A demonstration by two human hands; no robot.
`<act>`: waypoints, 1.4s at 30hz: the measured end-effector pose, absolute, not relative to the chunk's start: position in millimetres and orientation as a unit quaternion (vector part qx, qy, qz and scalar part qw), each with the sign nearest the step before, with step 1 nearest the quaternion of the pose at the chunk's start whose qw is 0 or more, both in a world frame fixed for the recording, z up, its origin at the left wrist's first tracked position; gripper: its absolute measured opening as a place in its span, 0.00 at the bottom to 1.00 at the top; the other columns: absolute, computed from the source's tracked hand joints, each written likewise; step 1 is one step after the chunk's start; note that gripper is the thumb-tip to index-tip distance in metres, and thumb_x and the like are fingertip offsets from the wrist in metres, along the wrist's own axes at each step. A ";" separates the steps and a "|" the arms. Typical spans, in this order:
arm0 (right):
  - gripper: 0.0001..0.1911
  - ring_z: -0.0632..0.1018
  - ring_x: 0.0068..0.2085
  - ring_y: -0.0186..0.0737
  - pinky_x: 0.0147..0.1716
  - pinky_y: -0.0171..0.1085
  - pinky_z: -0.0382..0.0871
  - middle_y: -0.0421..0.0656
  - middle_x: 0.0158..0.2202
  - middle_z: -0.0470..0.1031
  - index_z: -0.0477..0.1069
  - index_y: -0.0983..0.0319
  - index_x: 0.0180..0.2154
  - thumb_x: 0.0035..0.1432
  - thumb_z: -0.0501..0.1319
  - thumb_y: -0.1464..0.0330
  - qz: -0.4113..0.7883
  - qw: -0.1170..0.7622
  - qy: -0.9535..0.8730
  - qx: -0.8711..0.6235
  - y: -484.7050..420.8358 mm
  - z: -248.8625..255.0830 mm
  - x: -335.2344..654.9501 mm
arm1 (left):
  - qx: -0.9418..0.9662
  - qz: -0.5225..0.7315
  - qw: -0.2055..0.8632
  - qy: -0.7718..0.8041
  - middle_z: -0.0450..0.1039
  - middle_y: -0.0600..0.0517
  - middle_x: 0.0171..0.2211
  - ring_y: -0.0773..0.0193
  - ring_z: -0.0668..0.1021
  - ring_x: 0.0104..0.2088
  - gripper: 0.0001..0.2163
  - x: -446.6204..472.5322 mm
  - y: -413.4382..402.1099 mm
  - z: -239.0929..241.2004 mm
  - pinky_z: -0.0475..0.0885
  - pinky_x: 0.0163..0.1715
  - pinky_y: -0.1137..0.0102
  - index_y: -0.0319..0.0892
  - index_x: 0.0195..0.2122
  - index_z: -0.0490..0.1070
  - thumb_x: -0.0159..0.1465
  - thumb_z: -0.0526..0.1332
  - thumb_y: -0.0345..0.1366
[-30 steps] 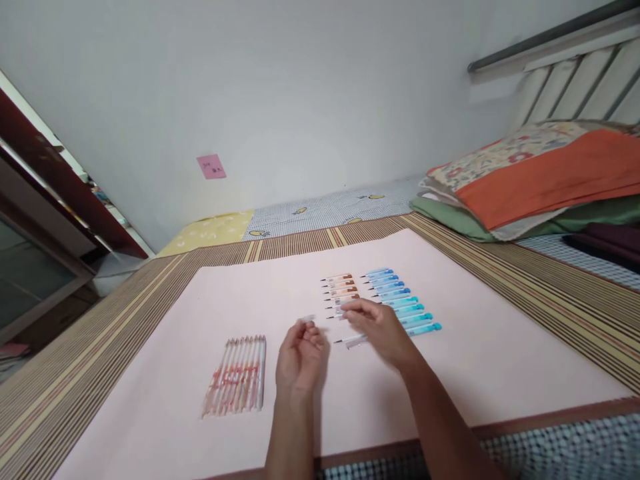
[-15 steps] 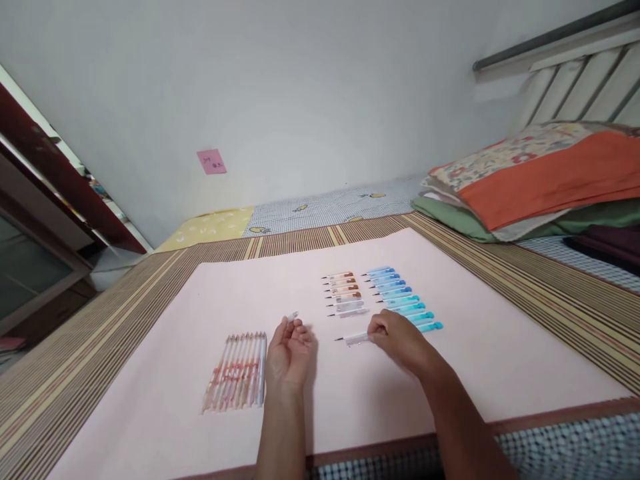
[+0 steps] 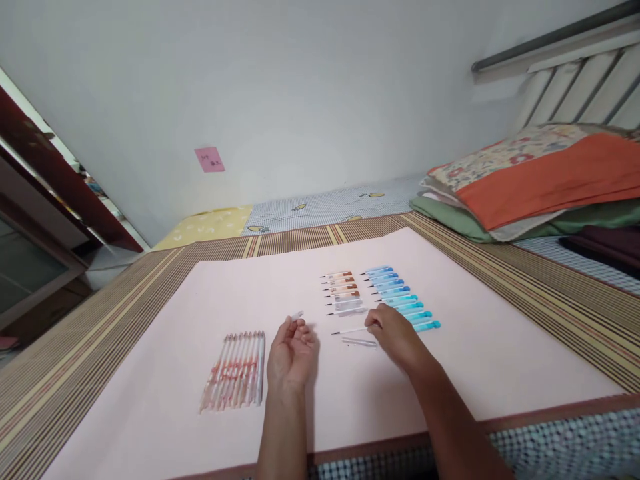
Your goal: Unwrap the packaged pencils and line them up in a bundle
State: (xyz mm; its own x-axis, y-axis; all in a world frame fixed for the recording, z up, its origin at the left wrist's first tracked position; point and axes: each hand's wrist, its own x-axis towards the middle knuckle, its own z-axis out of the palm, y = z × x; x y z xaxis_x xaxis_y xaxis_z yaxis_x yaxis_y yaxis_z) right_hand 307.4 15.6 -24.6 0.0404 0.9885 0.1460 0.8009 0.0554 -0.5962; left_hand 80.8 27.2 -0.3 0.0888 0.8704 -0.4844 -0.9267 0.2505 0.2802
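My left hand [image 3: 293,350] rests palm up on the pink sheet [image 3: 165,400], its fingers curled on a small clear pen cap [image 3: 297,315]. My right hand [image 3: 395,335] pinches the end of a thin pen refill [image 3: 349,331], lifted a little off the sheet. Just below the refill lies a clear pen barrel [image 3: 359,342]. Behind it sit a row of brown and grey pen parts [image 3: 343,292] and a row of blue ones [image 3: 400,297]. A bundle of clear pens with red print [image 3: 236,369] lies left of my left hand.
The pink sheet covers a striped mat [image 3: 75,347] on a bed. Folded orange, patterned and green bedding [image 3: 530,180] is stacked at the right. A pink note [image 3: 209,159] sticks to the wall. A dark wooden cabinet [image 3: 45,200] stands at the left.
My right hand came back from the brown row and took hold of the pen. It has drawn the refill out, leaving the clear barrel on the sheet. The left hand stayed put.
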 end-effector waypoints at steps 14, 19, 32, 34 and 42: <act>0.10 0.72 0.30 0.38 0.31 0.36 0.66 0.40 0.27 0.72 0.73 0.61 0.33 0.52 0.65 0.61 0.349 0.592 -0.489 -0.537 12.5 3.0 294.5 | 0.006 0.640 0.702 0.313 0.75 0.46 0.30 0.70 0.76 0.26 0.03 89.1 24.4 0.7 0.72 0.23 0.79 0.35 0.35 0.73 0.63 0.60 0.24; 0.15 0.72 0.30 0.37 0.32 0.37 0.67 0.40 0.27 0.73 0.75 0.61 0.37 0.50 0.68 0.58 0.392 0.653 -0.432 -0.483 11.7 7.3 290.8 | 0.016 0.640 0.708 0.298 0.75 0.45 0.31 0.69 0.77 0.26 0.07 92.2 21.9 4.8 0.72 0.23 0.78 0.34 0.39 0.74 0.64 0.58 0.23; 0.11 0.71 0.30 0.37 0.31 0.36 0.66 0.41 0.30 0.74 0.75 0.60 0.35 0.56 0.62 0.60 0.304 0.575 -0.526 -0.547 2.7 18.9 285.1 | 0.021 0.640 0.709 0.294 0.76 0.46 0.30 0.69 0.76 0.26 0.06 92.4 22.0 4.3 0.71 0.23 0.78 0.34 0.37 0.76 0.62 0.60 0.24; 0.11 0.72 0.31 0.37 0.32 0.36 0.66 0.41 0.30 0.74 0.75 0.60 0.35 0.57 0.62 0.60 0.297 0.572 -0.534 -0.547 2.4 19.2 284.7 | 0.027 0.643 0.706 0.296 0.76 0.46 0.30 0.69 0.76 0.27 0.05 92.2 21.7 4.0 0.71 0.23 0.78 0.34 0.37 0.76 0.61 0.62 0.24; 0.11 0.74 0.35 0.39 0.36 0.37 0.69 0.43 0.36 0.77 0.76 0.60 0.36 0.57 0.63 0.59 0.297 0.577 -0.546 -0.530 -0.9 22.1 285.7 | 0.128 0.653 0.690 0.285 0.76 0.49 0.31 0.71 0.75 0.27 0.08 91.2 21.4 0.1 0.70 0.25 0.78 0.36 0.37 0.77 0.54 0.69 0.27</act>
